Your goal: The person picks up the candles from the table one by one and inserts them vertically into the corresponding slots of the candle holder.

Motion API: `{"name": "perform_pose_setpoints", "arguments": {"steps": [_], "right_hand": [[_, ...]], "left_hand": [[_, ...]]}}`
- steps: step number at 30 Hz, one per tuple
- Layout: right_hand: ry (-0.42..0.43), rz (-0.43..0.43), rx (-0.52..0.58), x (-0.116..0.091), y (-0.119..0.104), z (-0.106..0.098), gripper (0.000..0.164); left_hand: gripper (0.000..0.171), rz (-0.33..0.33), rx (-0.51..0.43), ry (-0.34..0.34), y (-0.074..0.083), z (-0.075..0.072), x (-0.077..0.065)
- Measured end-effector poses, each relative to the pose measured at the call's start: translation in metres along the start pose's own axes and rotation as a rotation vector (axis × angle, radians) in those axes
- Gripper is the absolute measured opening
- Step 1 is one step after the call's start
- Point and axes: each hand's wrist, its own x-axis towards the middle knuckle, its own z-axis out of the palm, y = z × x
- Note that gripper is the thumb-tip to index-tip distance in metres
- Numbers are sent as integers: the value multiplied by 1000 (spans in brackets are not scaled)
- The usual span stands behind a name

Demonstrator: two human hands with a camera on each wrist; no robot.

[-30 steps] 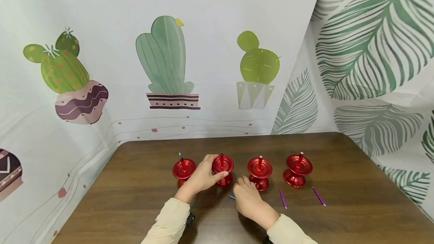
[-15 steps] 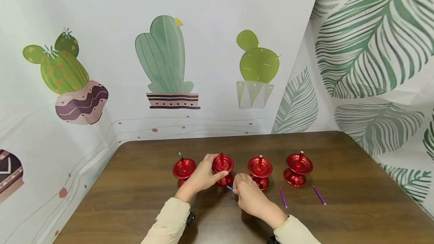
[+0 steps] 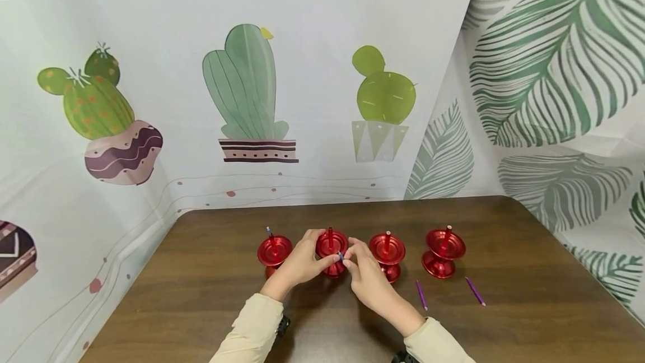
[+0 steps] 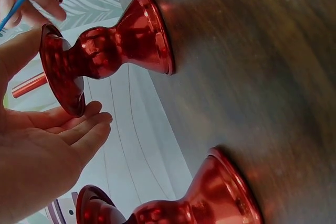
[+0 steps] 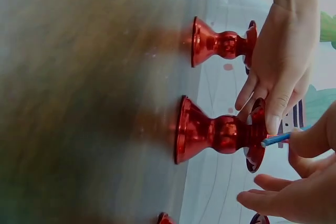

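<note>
Behind everything, white cloth (image 3: 322,27) printed with cacti and leaves; before it, a dark wooden table (image 3: 211,296). Left hand (image 3: 301,262) at the second red holder from the left (image 3: 332,246), thumb and fingers gripping opposite edges of its dish (image 5: 254,162). Base flat on the tabletop, red tube (image 4: 29,85) pointing straight up. Right hand (image 3: 372,282) pinching a blue candle (image 5: 275,139) between thumb and fingers, just beside the left thumb, at the near right of that same dish. Long axis of the candle on a slant, lower end pointing down towards the dish; contact with the dish hard to tell. Farther left, another holder (image 3: 274,252) with a blue candle end (image 3: 269,231) pointing upward from the tube. To the right, two more holders (image 3: 386,251) (image 3: 445,248), tubes upright. Nearer the table's front, two purple candles (image 3: 421,295) (image 3: 475,291) lying flat, pointing away from the person, far ends tilted leftward.
</note>
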Motion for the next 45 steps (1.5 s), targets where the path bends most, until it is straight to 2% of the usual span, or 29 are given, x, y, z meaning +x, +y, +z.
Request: {"name": "perform_pose_setpoints", "arguments": {"steps": [7, 13, 16, 21, 25, 34, 38, 45], "right_hand": [[81, -3, 116, 14, -2, 0, 13], [128, 27, 291, 36, -6, -2, 5], [129, 20, 347, 46, -9, -3, 9], [118, 10, 392, 61, -10, 0, 6], [137, 42, 402, 68, -5, 4, 6], [156, 10, 378, 70, 5, 14, 4], [153, -13, 331, 68, 6, 14, 7], [131, -46, 186, 67, 7, 14, 6]], "left_hand": [[68, 1, 1, 0, 0, 1, -1], [67, -2, 1, 2, -3, 2, 0], [67, -4, -4, 6, -3, 2, 0], [67, 0, 4, 6, -4, 2, 0], [67, 0, 8, 7, -4, 3, 0], [67, 1, 3, -8, -3, 0, 0], [67, -2, 4, -11, -1, -1, 0], [67, 20, -3, 6, -1, 0, 1]]}}
